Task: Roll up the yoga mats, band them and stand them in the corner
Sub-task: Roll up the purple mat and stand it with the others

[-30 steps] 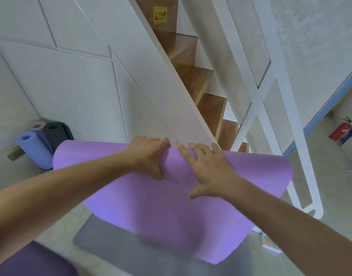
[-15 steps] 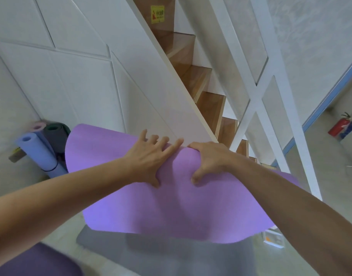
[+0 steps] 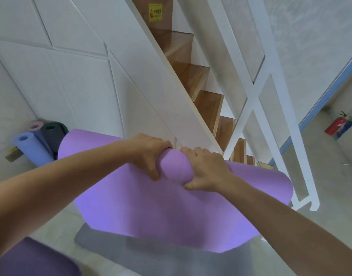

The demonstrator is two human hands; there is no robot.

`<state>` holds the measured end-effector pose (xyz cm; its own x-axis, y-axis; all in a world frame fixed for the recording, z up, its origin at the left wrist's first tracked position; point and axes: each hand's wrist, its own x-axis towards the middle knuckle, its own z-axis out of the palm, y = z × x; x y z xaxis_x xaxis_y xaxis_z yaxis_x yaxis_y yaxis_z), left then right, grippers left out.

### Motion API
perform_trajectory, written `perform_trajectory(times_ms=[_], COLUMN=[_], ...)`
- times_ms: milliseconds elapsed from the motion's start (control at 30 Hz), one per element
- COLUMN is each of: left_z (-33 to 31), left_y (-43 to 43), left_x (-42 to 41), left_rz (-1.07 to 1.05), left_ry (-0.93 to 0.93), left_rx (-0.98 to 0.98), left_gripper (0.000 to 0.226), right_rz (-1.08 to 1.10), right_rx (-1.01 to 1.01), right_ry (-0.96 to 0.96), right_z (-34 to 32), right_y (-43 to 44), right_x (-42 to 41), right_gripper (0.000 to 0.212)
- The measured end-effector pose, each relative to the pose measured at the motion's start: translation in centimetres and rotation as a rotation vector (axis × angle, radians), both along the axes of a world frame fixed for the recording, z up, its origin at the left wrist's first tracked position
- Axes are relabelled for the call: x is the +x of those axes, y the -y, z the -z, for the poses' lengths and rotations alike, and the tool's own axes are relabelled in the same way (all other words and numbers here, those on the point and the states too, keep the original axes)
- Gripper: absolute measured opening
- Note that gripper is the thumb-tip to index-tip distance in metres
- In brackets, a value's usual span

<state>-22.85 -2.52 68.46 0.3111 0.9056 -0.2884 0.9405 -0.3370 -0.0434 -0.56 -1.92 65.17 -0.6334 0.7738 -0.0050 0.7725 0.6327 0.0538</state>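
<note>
Rolling step, just begun: my left hand (image 3: pixel 149 154) and right hand (image 3: pixel 205 170), side by side, clamp the lilac yoga mat's (image 3: pixel 171 212) curled edge. Next: tighten the roll evenly.

Rolled mats (image 3: pixel 34 144) fill corner left; stair panel (image 3: pixel 143 108) close ahead.

Bright, even indoor light; wide-angle bending at edges.

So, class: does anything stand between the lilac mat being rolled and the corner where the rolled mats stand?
Nothing visible does. Both hands, left and right, grip the lilac mat; bare floor leads left to the rolled mats in the corner.
</note>
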Motion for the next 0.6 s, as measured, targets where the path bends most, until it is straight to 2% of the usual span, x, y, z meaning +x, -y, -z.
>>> perform_trajectory(times_ms=[167,267,333,433,500,567,600], left_z=[1.7,1.8,1.4,0.3,0.1,0.5,1.0], left_y=[1.0,0.8,0.9,1.0,0.8,0.0,-0.6], left_x=[-0.2,-1.8,-3.9,-7.3,-8.7,-9.7,-10.1], left_rz=[0.151,0.173,0.098,-0.149,-0.429,-0.757,-0.900], left_ry=[-0.183,-0.155,-0.103,-0.020,0.103,0.464,0.704], left_rx=[0.315,0.494,0.574,0.606,0.629,0.546,0.415], left_gripper=[0.120,0.121,0.115,0.113,0.112,0.113,0.117], right_rz=[0.079,0.128,0.185,0.277,0.304,0.303,0.297], right_rx=[-0.092,-0.144,-0.191,-0.269,-0.284,-0.277,-0.279], right_ry=[-0.100,-0.193,-0.242,-0.333,-0.391,-0.428,-0.436], right_z=[-0.3,0.5,2.3,6.5,9.6,12.6,14.2], right_y=[-1.4,-2.1,-2.1,-1.6,-1.5,-1.8,-2.2], right_x=[0.0,0.8,1.9,3.2,3.2,2.6,2.1], right_gripper=[0.096,0.097,0.100,0.104,0.104,0.105,0.106])
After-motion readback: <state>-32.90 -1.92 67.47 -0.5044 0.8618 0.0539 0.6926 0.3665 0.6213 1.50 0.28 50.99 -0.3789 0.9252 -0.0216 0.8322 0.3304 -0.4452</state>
